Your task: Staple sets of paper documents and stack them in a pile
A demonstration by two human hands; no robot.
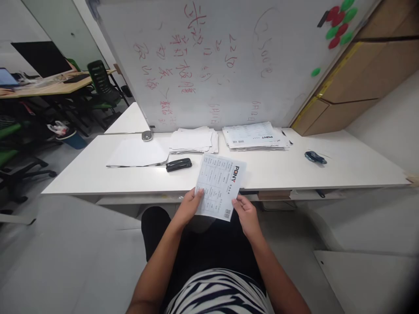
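Note:
A printed paper form [214, 185] with a "PONY" logo and a table of text is held up in front of the desk edge, tilted. My left hand [190, 205] pinches its left edge, thumb on top. On the lower right side, my right hand [246, 212] grips the same form between thumb and fingers. Just beyond it, a black stapler [178, 164] lies on the white desk [271, 172]. Behind the form are a stack of printed forms [250, 134] at the right and a stack of white paper [193, 138] at the left.
More white sheets [137, 151] and a small round grey object [147, 136] lie on the desk's left side. A dark blue tool [315, 157], kind unclear, lies at the right. A whiteboard [209, 65] stands behind, with cardboard boxes [350, 78] beside it.

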